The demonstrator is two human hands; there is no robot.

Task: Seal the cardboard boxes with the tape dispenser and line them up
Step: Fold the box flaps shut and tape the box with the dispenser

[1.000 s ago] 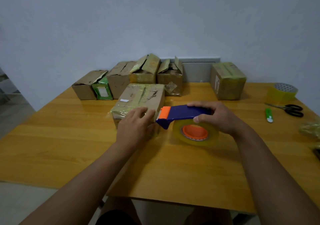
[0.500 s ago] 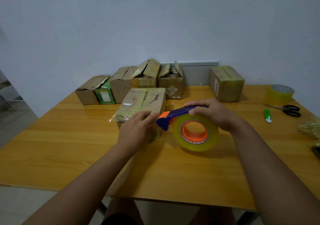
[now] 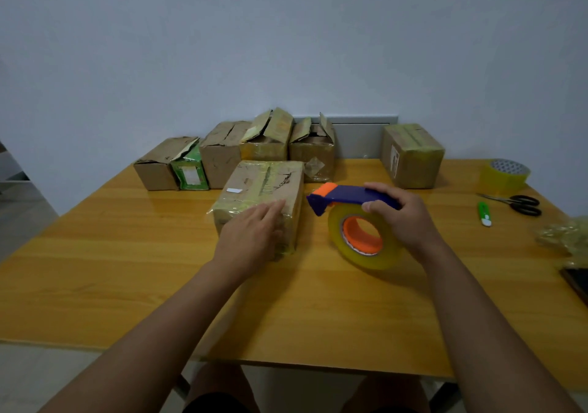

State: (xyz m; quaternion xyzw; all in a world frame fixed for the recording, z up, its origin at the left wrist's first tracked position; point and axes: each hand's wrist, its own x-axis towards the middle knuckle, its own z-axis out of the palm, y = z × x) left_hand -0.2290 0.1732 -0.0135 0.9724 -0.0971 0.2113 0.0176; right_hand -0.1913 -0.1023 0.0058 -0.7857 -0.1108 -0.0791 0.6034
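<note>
Taped box and dispenser at mid-table.
My left hand (image 3: 251,237) lies flat-fingered on the tape-wrapped cardboard box (image 3: 264,189); my right hand (image 3: 399,218) grips the blue-and-orange tape dispenser (image 3: 350,209), with its yellowish roll, just beside it.

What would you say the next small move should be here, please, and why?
Probably smooth the tape end down on the near box with the left hand. Its straight fingers already press that box's near top edge, loose film sticks out at the left corner, and the right hand holds the tape dispenser clear of the box.
</note>
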